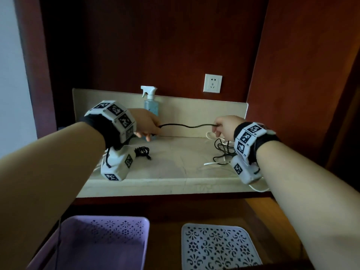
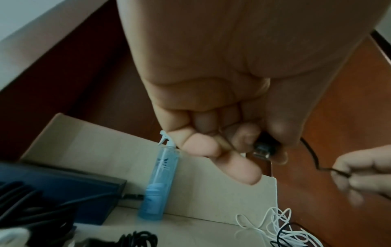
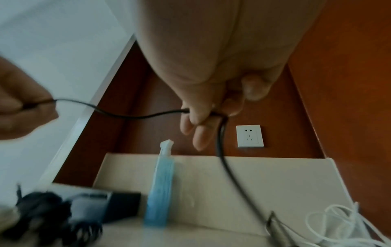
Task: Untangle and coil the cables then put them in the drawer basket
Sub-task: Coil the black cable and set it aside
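Mid-frame, above the counter: left hand [image 1: 145, 123] pinches the thin black rubber cable [image 1: 187, 126] at its plug; right hand [image 1: 224, 126] pinches along it. Light, limp, springy; best gripped near plug.

We seem to be in a home or hotel-room alcove: dark red wood panelling [image 1: 175, 45] around a pale stone counter [image 1: 175, 164], a white wall socket [image 1: 212, 83], a blue spray bottle [image 1: 151, 106], and plastic baskets [image 1: 101, 242] in an open drawer below.
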Available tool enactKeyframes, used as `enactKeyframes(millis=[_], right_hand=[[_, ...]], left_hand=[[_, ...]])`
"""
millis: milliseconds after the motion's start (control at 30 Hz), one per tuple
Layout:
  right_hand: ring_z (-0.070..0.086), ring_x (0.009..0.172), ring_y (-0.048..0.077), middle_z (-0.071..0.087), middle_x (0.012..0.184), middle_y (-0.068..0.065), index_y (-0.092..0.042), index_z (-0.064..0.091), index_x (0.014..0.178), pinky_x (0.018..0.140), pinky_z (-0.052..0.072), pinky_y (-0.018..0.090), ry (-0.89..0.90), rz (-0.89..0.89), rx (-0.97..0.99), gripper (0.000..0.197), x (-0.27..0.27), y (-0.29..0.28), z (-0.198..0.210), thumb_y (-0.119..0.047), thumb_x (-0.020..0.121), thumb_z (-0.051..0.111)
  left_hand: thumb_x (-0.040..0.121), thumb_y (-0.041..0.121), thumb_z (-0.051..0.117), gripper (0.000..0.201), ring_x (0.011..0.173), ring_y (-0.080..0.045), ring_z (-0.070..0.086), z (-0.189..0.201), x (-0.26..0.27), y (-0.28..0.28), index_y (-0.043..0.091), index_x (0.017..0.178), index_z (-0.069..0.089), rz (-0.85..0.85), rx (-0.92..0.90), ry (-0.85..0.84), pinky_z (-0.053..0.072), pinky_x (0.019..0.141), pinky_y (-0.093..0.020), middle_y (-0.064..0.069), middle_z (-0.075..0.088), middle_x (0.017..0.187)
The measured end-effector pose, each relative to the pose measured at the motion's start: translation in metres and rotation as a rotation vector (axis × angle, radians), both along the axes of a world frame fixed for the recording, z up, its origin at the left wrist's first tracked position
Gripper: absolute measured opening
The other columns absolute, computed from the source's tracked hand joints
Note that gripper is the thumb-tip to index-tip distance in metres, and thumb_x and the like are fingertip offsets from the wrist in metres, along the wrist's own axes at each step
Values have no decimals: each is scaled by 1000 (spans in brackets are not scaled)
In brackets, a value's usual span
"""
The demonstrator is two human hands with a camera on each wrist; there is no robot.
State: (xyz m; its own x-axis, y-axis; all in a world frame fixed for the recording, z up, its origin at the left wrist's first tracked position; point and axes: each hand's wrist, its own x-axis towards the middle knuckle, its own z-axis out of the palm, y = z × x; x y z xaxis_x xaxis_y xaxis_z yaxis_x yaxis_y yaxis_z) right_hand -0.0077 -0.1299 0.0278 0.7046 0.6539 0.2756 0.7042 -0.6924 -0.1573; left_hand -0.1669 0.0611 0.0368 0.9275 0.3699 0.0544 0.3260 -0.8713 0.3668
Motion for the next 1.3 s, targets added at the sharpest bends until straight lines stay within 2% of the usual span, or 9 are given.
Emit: enactKeyframes(millis=[100, 200, 267, 367, 500, 667, 833, 1100, 1300], right_hand=[[47, 55, 8, 66, 81, -4, -22, 62, 101, 51, 35, 24, -21, 34, 347, 25, -16, 1, 8, -23, 98, 37], [56, 58, 12, 58, 67, -6, -23, 61, 96, 59, 48, 28, -29, 117, 571, 26, -41, 3, 12, -23, 98, 35], [59, 59, 13, 57, 64, -7, -23, 62, 93, 63, 51, 30, -10, 99, 723, 25, -53, 0, 5, -21, 97, 37], [50, 59, 3, 61, 77, -9, -20, 68, 100, 54, 36, 12, -83, 26, 777, 25, -60, -15, -15, -19, 96, 43], [59, 101, 16, 67, 112, -2, -16, 69, 108, 80, 40, 19, -86, -10, 618, 26, -75, -26, -44, -21, 95, 48], [57, 85, 10, 69, 97, -6, -21, 71, 101, 72, 40, 24, -3, -24, 547, 22, -95, -29, -80, -30, 93, 52], [60, 89, 17, 69, 95, -3, -20, 71, 95, 75, 45, 29, -105, -115, 766, 20, -100, -29, -95, -30, 92, 54], [61, 93, 14, 70, 99, -1, -14, 71, 99, 76, 40, 16, -167, -15, 982, 20, -90, -24, -96, -25, 90, 58], [60, 79, 10, 67, 83, -5, -14, 72, 92, 70, 43, 17, -142, 100, 920, 16, -84, -23, -91, -22, 90, 58]], left_hand=[[94, 11, 52, 14, 53, -7, 56, -12, -3, 12, 10, 81, 55, -5, -212, -119, 45, 59, -19, -7, 59, 71], [93, 11, 53, 20, 72, -17, 56, -21, 0, 11, 12, 73, 55, -90, -302, -287, 47, 73, -27, -8, 62, 78], [98, 11, 45, 28, 65, -9, 56, -26, -6, -3, 11, 71, 52, -188, -447, -440, 47, 67, -19, -5, 57, 72], [101, 8, 34, 30, 48, -4, 46, -34, -22, -20, 9, 73, 45, -335, -729, -605, 45, 56, -13, -1, 41, 60], [100, 10, 36, 26, 42, -5, 32, -46, -31, -32, 9, 78, 48, -361, -888, -669, 38, 46, -16, 8, 34, 48], [94, 5, 47, 18, 46, -7, 42, -68, -45, -43, 17, 98, 61, -404, -779, -543, 39, 54, -21, 6, 44, 49], [89, 19, 62, 30, 58, -7, 49, -97, -61, -45, 30, 115, 54, -398, -702, -392, 40, 65, -22, 5, 53, 57], [81, 43, 55, 14, 81, -5, 63, -106, -70, -48, 38, 86, 67, -371, -590, -318, 43, 88, -18, 4, 67, 76], [87, 26, 62, 9, 74, 6, 56, -108, -59, -58, 24, 78, 63, -318, -407, -383, 40, 71, -6, 9, 64, 82]])
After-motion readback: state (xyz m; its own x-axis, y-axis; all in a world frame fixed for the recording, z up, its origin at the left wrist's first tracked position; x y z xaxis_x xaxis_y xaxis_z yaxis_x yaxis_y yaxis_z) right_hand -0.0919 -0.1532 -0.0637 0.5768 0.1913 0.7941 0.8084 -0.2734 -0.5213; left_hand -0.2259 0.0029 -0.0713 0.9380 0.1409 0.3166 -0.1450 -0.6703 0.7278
